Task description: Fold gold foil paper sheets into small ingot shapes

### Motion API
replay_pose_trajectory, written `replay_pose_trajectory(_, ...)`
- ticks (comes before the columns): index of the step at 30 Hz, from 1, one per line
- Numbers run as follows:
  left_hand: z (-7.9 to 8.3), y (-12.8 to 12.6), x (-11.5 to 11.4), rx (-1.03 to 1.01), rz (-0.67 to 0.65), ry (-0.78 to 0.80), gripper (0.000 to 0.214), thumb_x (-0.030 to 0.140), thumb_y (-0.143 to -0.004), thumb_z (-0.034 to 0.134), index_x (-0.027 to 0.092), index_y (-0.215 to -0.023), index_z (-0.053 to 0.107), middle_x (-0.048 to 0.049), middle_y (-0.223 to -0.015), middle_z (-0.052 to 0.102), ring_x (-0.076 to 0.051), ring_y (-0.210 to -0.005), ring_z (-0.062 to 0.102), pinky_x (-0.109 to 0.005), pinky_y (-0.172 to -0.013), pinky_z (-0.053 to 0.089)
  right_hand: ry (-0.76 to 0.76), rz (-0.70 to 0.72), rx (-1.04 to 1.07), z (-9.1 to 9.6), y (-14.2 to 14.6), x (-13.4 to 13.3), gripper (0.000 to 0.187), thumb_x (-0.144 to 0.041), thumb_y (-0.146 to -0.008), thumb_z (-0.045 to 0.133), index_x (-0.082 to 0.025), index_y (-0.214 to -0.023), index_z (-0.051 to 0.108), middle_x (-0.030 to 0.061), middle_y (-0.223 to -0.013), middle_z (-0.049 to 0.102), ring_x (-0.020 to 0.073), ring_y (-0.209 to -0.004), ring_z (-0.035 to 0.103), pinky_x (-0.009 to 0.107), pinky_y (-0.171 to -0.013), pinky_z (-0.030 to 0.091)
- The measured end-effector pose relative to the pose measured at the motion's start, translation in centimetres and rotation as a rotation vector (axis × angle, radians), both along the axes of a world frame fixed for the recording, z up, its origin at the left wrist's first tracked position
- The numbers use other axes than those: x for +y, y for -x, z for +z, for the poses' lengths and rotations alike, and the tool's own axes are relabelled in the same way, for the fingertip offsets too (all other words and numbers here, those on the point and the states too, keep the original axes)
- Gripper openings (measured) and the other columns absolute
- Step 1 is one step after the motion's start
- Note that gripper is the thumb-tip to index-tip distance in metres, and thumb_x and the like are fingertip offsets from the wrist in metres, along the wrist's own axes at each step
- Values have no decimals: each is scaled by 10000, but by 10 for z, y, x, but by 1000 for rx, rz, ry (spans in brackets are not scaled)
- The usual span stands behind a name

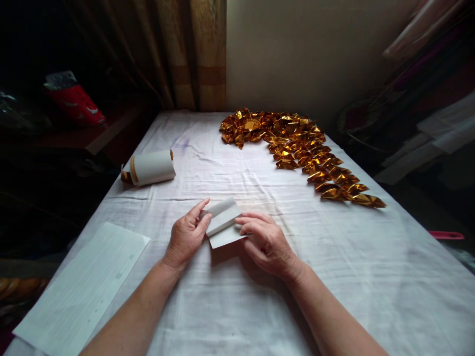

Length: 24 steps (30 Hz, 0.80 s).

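Note:
A small white-backed sheet of paper (223, 223), partly folded over, lies on the white cloth in front of me. My left hand (187, 233) pinches its left edge between thumb and fingers. My right hand (265, 241) presses down on its right side, fingers curled onto the paper. Both forearms reach in from the bottom edge of the view.
A long pile of folded gold foil pieces (297, 148) curves along the far right of the table (371, 277). A roll of white-backed paper (150, 167) lies at the left. A flat lined white sheet (85, 287) sits at the near left corner. Curtain and wall stand behind.

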<state>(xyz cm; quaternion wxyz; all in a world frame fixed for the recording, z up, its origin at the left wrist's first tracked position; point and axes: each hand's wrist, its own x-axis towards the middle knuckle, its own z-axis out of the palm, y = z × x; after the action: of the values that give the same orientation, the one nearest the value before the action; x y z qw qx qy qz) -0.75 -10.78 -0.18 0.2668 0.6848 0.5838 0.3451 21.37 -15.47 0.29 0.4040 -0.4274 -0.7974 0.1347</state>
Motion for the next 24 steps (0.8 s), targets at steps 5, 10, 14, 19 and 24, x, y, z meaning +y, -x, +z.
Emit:
replay_pose_trajectory(5,1,-2,-2,26,-83,-11,469,360,-857,556,218,-1300,620,11,-832,737,-126,-667,646,-233,-725,522,-54,-48,15,-2,3,1,186,-129,-874,533,-242,-1000,609,23,-928,741,188,-975,682,372,-960,473)
replay_pose_trajectory(10,0,0,-2,8,-166,-55,446,326,-889,500,214,-1305,614,-38,-1024,751,-175,-881,697,-289,-846,548,8,-141,-62,-6,6,13,117,-201,-917,523,-244,-907,632,5,-775,712,162,-703,656,270,-704,486)
replay_pose_trajectory(14,-5,4,3,-18,-183,-132,418,278,-925,413,205,-1280,621,-62,-1145,713,-188,-1056,665,-344,-966,522,109,-174,-194,-5,12,31,117,-256,-919,550,-250,-852,645,-12,-730,693,153,-655,628,251,-650,430)
replay_pose_trajectory(19,-4,8,3,54,-86,-293,366,275,-962,396,182,-1237,620,-100,-1245,655,-203,-1156,616,-373,-1023,489,158,-219,-268,-10,23,50,59,-250,-891,596,-249,-875,652,-6,-799,723,169,-702,651,273,-685,420)
replay_pose_trajectory(24,3,1,-14,270,-330,-402,229,289,-953,501,218,-1097,665,-62,-1086,720,-201,-1012,658,-377,-933,504,93,-278,-258,-23,26,53,216,-257,-876,596,-221,-1085,638,68,-977,723,224,-872,653,342,-814,449)
